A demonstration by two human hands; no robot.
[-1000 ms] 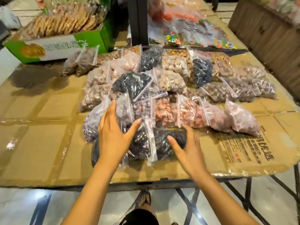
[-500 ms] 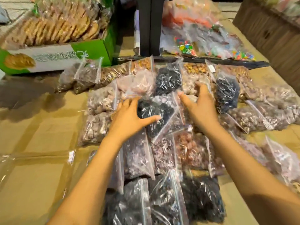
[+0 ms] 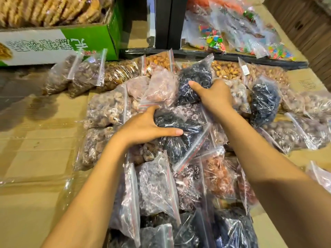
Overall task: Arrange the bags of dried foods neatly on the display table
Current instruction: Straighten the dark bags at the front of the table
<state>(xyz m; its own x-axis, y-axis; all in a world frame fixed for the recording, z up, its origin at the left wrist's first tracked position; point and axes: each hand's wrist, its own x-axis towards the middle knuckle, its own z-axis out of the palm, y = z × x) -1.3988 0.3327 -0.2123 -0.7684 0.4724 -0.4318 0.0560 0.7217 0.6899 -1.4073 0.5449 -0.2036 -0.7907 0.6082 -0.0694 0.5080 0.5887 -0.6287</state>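
Several clear zip bags of dried foods lie in rows on the cardboard-covered display table (image 3: pixel 39 140). My left hand (image 3: pixel 143 126) grips a bag of dark dried fruit (image 3: pixel 177 140) in the middle of the pile, thumb on top. My right hand (image 3: pixel 213 97) rests farther back, its thumb pressing on another dark bag (image 3: pixel 195 77) that stands in the back row; its fingers are hidden behind the hand. A pale pink bag (image 3: pixel 161 86) sits between the two hands.
A green and white carton of biscuits (image 3: pixel 53 43) stands at the back left. A black post (image 3: pixel 166 22) rises behind the pile, with bags of coloured sweets (image 3: pixel 215 38) to its right. Brown nut bags (image 3: pixel 86 76) line the back left; more bags (image 3: pixel 304 129) spread right.
Both hands have gone from the dark bags at the near edge to the middle and back of the pile. The left hand now holds the central dark bag; the right reaches the rear dark bag.
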